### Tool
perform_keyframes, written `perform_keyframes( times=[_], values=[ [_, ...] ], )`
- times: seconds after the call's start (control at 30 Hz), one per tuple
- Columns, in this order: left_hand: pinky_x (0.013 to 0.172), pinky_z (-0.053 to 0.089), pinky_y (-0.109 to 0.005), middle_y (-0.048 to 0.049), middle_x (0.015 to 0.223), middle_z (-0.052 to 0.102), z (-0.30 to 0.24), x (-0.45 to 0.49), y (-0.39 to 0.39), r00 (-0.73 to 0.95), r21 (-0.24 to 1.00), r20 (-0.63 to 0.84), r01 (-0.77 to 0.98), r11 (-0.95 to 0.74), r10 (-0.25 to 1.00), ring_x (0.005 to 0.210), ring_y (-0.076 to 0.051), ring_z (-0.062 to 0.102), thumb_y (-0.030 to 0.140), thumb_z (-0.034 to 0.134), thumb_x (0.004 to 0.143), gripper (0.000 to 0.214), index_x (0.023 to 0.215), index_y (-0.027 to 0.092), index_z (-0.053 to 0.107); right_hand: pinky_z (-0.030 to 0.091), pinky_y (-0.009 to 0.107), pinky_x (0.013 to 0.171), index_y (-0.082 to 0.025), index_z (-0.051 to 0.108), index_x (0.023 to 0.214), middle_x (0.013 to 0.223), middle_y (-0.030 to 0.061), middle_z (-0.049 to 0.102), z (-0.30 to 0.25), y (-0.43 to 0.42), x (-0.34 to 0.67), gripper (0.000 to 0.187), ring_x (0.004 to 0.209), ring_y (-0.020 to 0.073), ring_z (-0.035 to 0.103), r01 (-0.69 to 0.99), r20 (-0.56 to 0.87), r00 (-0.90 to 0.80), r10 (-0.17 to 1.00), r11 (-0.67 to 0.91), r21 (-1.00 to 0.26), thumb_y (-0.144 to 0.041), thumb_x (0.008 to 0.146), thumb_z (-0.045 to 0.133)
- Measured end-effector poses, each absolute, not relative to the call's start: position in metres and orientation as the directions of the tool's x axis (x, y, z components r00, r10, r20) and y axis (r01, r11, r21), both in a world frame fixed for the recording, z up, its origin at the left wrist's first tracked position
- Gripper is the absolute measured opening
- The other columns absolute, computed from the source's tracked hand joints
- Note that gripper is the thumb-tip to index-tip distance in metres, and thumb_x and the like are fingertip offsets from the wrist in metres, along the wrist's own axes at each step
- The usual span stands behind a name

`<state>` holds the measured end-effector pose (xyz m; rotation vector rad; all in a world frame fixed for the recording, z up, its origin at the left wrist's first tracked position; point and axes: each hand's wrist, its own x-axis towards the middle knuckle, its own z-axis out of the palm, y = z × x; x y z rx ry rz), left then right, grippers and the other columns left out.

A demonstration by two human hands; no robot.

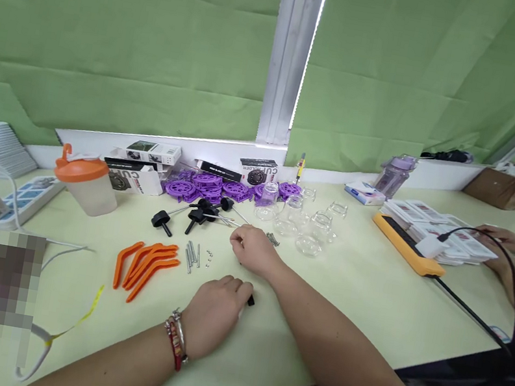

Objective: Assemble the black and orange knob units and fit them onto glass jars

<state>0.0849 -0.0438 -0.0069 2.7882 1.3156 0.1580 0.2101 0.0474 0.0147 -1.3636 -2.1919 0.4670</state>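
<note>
My left hand, with bracelets at the wrist, is curled palm down on the table; a small black piece pokes out past its fingers. Just above it, my right hand has its fingers pinched together, and whatever is in them is hidden. Beyond its fingertips lie several black knobs with thin metal rods. Orange angled handles are grouped to the left, beside silver screws and tiny nuts. Small springs or screws lie just behind the right hand.
Purple openwork discs, clear plastic cups and cartons line the back. An orange-lidded shaker and power strip stand left. Right are a yellow-black power strip, stacked packets, a purple bottle and another person's hands.
</note>
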Motion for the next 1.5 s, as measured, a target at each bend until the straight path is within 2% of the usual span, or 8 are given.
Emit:
perform_keyframes(
  times=[0.13, 0.23, 0.4, 0.5, 0.83, 1.0, 1.2, 1.5],
  values=[
    [0.076, 0.046, -0.035, -0.0090, 0.096, 0.064, -0.006, 0.073, -0.034, 0.430, 0.346, 0.063, 0.837, -0.424, 0.901, 0.091, -0.024, 0.059, 0.009, 0.046, 0.079, 0.031, 0.107, 0.018, 0.056, 0.039, 0.023, 0.063, -0.016, 0.064, 0.074, 0.081, 0.0030, 0.065, 0.018, 0.049, 0.218, 0.013, 0.070, 0.0118, 0.055, 0.662, 0.222, -0.340, 0.914, 0.400, -0.634, -0.010, 0.076, 0.052],
    [0.081, 0.045, -0.036, -0.0117, 0.103, 0.061, -0.010, 0.067, -0.022, 0.377, 0.523, 0.121, 0.762, -0.382, 0.918, 0.097, -0.024, 0.057, 0.010, 0.045, 0.080, 0.041, 0.120, 0.015, 0.051, 0.038, 0.022, 0.058, -0.016, 0.065, 0.076, 0.073, 0.0007, 0.063, 0.015, 0.051, 0.221, 0.010, 0.062, 0.0102, 0.052, 0.592, 0.180, -0.352, 0.919, 0.367, -0.718, -0.014, 0.076, 0.054],
    [0.071, 0.044, -0.031, -0.0046, 0.084, 0.056, -0.011, 0.060, -0.011, 0.328, 0.723, 0.162, 0.603, -0.338, 0.931, 0.077, -0.018, 0.053, 0.014, 0.047, 0.078, 0.013, 0.085, 0.017, 0.057, 0.037, 0.021, 0.054, -0.016, 0.064, 0.076, 0.071, -0.0008, 0.060, 0.010, 0.053, 0.221, 0.009, 0.056, 0.0081, 0.047, 0.467, 0.125, -0.394, 0.911, 0.315, -0.826, -0.021, 0.078, 0.057],
    [0.065, 0.041, -0.028, -0.0015, 0.077, 0.053, -0.011, 0.058, -0.009, 0.266, 0.793, 0.163, 0.537, -0.287, 0.950, 0.070, -0.015, 0.049, 0.018, 0.049, 0.077, 0.006, 0.080, 0.018, 0.054, 0.034, 0.020, 0.050, -0.016, 0.064, 0.078, 0.065, -0.0023, 0.055, 0.013, 0.051, 0.220, 0.012, 0.052, 0.0074, 0.042, 0.407, 0.073, -0.423, 0.903, 0.261, -0.875, -0.025, 0.078, 0.057],
    [0.058, 0.035, -0.025, 0.0033, 0.062, 0.050, -0.016, 0.056, -0.007, 0.262, 0.850, 0.101, 0.479, -0.221, 0.960, 0.058, -0.012, 0.043, 0.026, 0.051, 0.078, 0.015, 0.086, 0.017, 0.060, 0.035, 0.021, 0.055, -0.016, 0.066, 0.078, 0.069, -0.0014, 0.058, 0.020, 0.043, 0.221, 0.009, 0.060, 0.0084, 0.044, 0.354, 0.148, -0.569, 0.809, 0.403, -0.844, -0.021, 0.077, 0.058],
    [0.054, 0.031, -0.023, 0.0045, 0.056, 0.045, -0.019, 0.053, -0.001, 0.244, 0.886, 0.086, 0.424, -0.186, 0.966, 0.054, -0.010, 0.038, 0.031, 0.054, 0.078, 0.017, 0.079, 0.017, 0.063, 0.034, 0.020, 0.053, -0.016, 0.066, 0.081, 0.071, -0.0008, 0.058, 0.017, 0.043, 0.221, 0.011, 0.058, 0.0081, 0.044, 0.358, 0.142, -0.607, 0.782, 0.428, -0.829, -0.022, 0.079, 0.058],
    [0.053, 0.030, -0.023, 0.0042, 0.055, 0.043, -0.016, 0.053, 0.000, 0.234, 0.854, 0.092, 0.481, -0.197, 0.968, 0.054, -0.010, 0.034, 0.034, 0.054, 0.077, 0.023, 0.062, 0.016, 0.056, 0.040, 0.021, 0.061, -0.017, 0.069, 0.081, 0.078, 0.0010, 0.062, 0.020, 0.042, 0.221, 0.012, 0.069, 0.0107, 0.053, 0.377, 0.201, -0.630, 0.750, 0.522, -0.765, -0.017, 0.079, 0.056],
    [0.055, 0.031, -0.024, 0.0044, 0.056, 0.043, -0.014, 0.054, -0.002, 0.252, 0.851, 0.088, 0.483, -0.204, 0.964, 0.054, -0.010, 0.035, 0.035, 0.054, 0.078, 0.023, 0.065, 0.017, 0.057, 0.044, 0.023, 0.069, -0.017, 0.071, 0.082, 0.081, 0.0021, 0.065, 0.023, 0.042, 0.221, 0.014, 0.076, 0.0131, 0.058, 0.357, 0.193, -0.657, 0.729, 0.526, -0.772, -0.016, 0.078, 0.058]
  ],
)
